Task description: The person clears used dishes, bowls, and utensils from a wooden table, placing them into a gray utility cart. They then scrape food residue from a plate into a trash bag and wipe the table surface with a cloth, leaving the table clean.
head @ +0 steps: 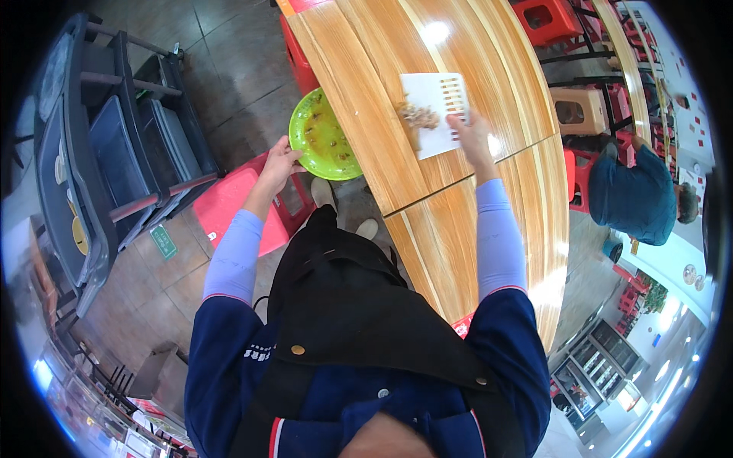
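Observation:
My left hand [280,164] grips the rim of a round green plate [329,146], which holds some liquid and dark food bits. The plate is beside the edge of the wooden table [366,143]. Over the table, my right hand [472,134] holds a white slotted plastic board [441,140] by its right side, near a row of slots. A small heap of brown food scraps [421,116] lies against the board's left part, slightly blurred.
A grey tiered cart [131,197] with trays and dishes stands at the left. Red plastic stools [246,203] are beside me and partly under the table. A person [633,192] in a dark teal top sits at the right, near more tables and stools.

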Demonstrator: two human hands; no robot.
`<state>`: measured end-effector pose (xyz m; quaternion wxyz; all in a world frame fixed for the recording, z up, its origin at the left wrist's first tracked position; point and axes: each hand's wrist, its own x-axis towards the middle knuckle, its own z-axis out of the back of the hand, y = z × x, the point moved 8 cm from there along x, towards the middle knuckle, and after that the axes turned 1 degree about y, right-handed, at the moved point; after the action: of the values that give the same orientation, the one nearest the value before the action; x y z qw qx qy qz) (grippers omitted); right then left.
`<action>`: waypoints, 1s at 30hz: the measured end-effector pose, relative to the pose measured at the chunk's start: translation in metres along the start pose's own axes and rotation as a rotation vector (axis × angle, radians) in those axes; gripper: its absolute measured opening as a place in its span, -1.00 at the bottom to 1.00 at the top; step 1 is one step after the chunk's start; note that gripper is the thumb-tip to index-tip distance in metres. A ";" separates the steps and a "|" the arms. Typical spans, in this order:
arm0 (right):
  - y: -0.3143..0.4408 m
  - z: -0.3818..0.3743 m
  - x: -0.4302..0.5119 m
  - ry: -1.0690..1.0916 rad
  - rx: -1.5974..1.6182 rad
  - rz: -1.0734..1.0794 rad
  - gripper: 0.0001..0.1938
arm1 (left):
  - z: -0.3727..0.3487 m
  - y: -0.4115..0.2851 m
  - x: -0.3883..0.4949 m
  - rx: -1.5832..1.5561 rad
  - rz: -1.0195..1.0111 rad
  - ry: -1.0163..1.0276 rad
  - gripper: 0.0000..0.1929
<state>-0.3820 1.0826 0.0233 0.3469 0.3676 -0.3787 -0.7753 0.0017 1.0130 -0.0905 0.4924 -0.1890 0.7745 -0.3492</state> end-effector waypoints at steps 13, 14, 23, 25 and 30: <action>0.115 -0.196 -0.073 0.004 -0.452 0.476 -0.86 | 0.026 -0.003 0.014 0.012 0.052 0.012 -0.67; 0.123 -0.197 -0.077 -0.047 -0.472 0.529 -0.84 | 0.030 -0.005 0.015 0.018 0.047 0.011 -0.67; 0.047 -0.099 -0.032 -0.169 0.641 0.004 -0.82 | 0.063 -0.045 0.035 0.012 0.009 0.023 -0.67; 0.021 -0.055 -0.023 -0.278 0.791 0.008 -0.78 | 0.070 -0.053 0.044 0.040 0.020 0.019 -0.68; -0.039 0.047 -0.013 -0.542 0.961 -0.049 -0.69 | 0.089 -0.080 0.073 -0.010 -0.005 -0.002 -0.69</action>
<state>-0.4249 1.1271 0.0147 0.0123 0.2806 -0.7570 -0.5900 0.0445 0.8803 -0.1031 0.4912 -0.1940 0.7753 -0.3464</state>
